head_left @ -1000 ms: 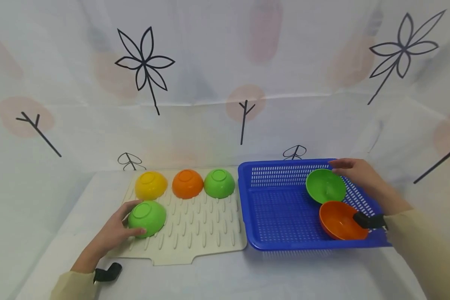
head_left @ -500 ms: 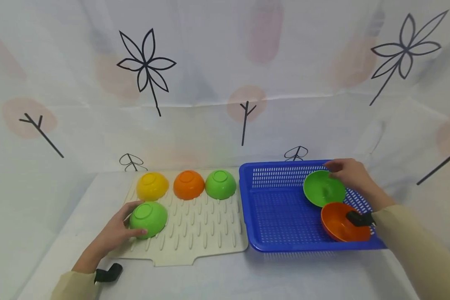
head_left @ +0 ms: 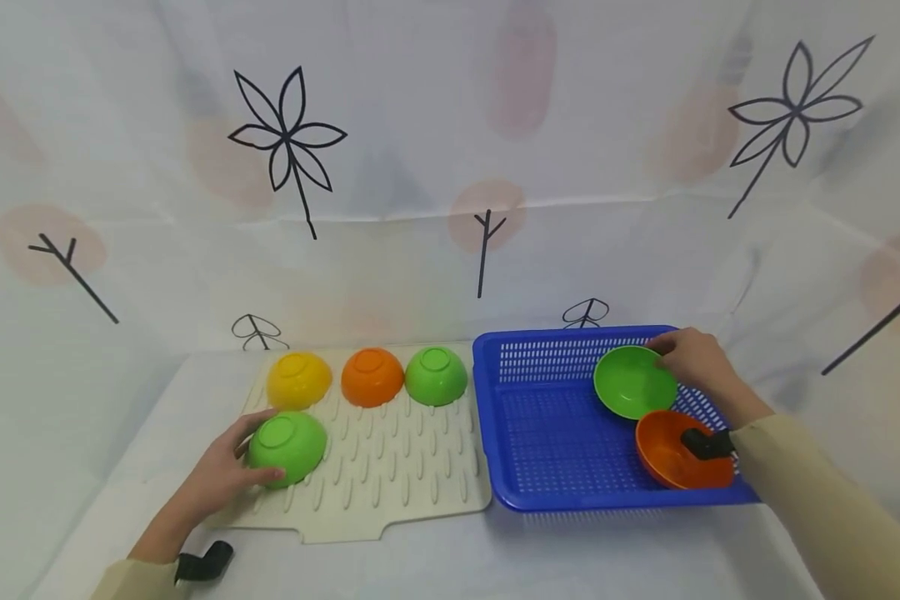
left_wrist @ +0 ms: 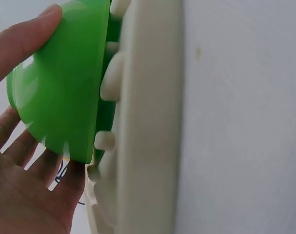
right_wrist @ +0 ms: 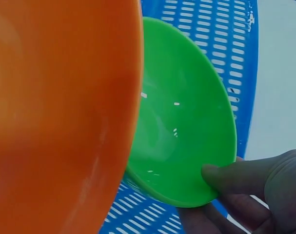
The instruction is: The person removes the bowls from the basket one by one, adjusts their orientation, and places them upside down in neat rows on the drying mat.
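Observation:
My left hand (head_left: 228, 468) holds an upside-down green bowl (head_left: 288, 447) at the front left of a cream ridged drying mat (head_left: 341, 523). The left wrist view shows the thumb on one side of this bowl and the fingers along the other, its rim against the mat's ridges. Over on the right, my right hand (head_left: 701, 367) pinches the rim of another green bowl (right_wrist: 187, 117), thumb inside and fingers beneath. That bowl faces up in a blue slotted basket (head_left: 487, 417). Beside it an orange bowl (head_left: 671, 454) leans in the basket, partly hidden by the black wrist strap.
Along the mat's back edge, a yellow bowl (head_left: 298, 380), an orange bowl (head_left: 372, 377) and a green bowl (head_left: 436, 377) stand upside down in a row. White patterned cloth (head_left: 390, 275) hangs behind. The basket's raised walls stand right beside the mat.
My right hand has gone from the basket's right rim side onto the green bowl's edge, and this bowl has shifted slightly left. My left hand has stayed on its bowl.

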`<control>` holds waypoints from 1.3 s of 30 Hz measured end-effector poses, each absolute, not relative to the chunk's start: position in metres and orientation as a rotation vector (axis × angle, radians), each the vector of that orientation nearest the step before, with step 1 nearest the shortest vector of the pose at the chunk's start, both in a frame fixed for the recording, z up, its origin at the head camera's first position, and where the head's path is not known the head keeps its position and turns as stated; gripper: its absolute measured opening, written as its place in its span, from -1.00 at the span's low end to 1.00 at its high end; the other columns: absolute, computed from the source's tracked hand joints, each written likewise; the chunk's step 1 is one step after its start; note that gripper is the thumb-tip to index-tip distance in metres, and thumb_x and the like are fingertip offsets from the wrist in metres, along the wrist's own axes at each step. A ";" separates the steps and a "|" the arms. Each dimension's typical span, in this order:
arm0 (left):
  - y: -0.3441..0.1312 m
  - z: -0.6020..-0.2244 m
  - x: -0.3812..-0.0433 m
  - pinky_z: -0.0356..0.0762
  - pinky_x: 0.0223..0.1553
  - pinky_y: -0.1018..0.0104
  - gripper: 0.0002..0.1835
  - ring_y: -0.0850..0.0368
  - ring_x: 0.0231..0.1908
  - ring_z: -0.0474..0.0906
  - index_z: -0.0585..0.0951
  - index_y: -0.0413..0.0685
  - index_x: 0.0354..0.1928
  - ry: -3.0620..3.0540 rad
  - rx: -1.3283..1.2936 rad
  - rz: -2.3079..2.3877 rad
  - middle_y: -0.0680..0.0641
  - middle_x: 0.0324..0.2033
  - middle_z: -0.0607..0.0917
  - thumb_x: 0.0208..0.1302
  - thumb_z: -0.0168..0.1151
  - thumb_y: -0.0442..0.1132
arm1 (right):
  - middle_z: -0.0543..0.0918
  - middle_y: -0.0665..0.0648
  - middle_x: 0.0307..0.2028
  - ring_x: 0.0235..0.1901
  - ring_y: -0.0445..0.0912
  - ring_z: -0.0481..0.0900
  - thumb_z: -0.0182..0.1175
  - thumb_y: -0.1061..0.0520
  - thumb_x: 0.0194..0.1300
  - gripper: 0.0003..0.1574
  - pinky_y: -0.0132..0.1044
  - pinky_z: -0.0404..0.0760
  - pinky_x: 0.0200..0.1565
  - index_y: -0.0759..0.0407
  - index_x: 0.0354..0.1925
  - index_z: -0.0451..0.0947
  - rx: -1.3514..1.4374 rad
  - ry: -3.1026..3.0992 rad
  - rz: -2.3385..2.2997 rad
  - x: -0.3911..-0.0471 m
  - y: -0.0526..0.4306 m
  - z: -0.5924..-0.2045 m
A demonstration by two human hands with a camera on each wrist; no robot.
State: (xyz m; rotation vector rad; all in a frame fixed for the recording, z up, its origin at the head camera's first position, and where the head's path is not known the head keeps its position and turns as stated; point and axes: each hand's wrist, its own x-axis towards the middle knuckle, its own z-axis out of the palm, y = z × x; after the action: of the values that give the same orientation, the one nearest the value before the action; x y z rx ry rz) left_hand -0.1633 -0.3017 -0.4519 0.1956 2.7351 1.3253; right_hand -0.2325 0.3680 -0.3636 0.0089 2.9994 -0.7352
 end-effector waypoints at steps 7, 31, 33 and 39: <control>-0.303 -0.451 -0.163 0.03 0.31 -0.43 0.10 -0.47 0.41 0.01 0.22 -0.11 0.46 2.761 0.192 1.291 -0.40 0.43 0.18 -0.13 0.64 -0.05 | 0.61 0.54 -0.02 -0.05 0.40 0.54 0.14 0.28 0.33 -0.58 0.21 0.60 -0.06 0.53 0.08 0.55 -0.061 3.112 -0.751 -0.229 0.371 -0.360; -0.310 -0.449 -0.165 0.08 0.27 -0.46 0.02 -0.49 0.39 0.03 0.29 -0.15 0.44 2.798 0.260 1.294 -0.40 0.41 0.23 -0.06 0.61 -0.08 | 0.63 0.38 0.06 -0.16 0.05 0.67 0.20 -0.12 0.43 -0.32 -0.29 0.70 -0.19 0.35 0.26 0.47 -0.086 2.835 -1.113 -0.196 0.334 -0.314; -0.311 -0.449 -0.166 0.09 0.28 -0.45 -0.01 -0.48 0.40 0.04 0.30 -0.16 0.44 2.802 0.273 1.304 -0.40 0.40 0.25 -0.04 0.59 -0.09 | 0.63 0.35 0.06 -0.14 0.05 0.66 0.20 -0.13 0.43 -0.33 -0.28 0.69 -0.16 0.33 0.26 0.48 -0.100 2.817 -1.131 -0.192 0.327 -0.313; -0.311 -0.451 -0.167 0.09 0.28 -0.44 -0.02 -0.47 0.40 0.04 0.29 -0.17 0.44 2.802 0.273 1.303 -0.40 0.40 0.25 -0.01 0.58 -0.09 | 0.67 0.30 0.02 -0.16 0.03 0.69 0.23 -0.15 0.40 -0.35 -0.33 0.68 -0.17 0.28 0.23 0.54 -0.161 2.816 -1.200 -0.180 0.306 -0.314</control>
State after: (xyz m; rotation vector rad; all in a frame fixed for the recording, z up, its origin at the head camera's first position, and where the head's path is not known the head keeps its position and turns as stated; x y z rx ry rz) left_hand -0.1673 -0.3112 -0.4513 0.2731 2.8017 1.3029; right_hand -0.1804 0.3063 -0.3137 -0.1608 2.8164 -1.2001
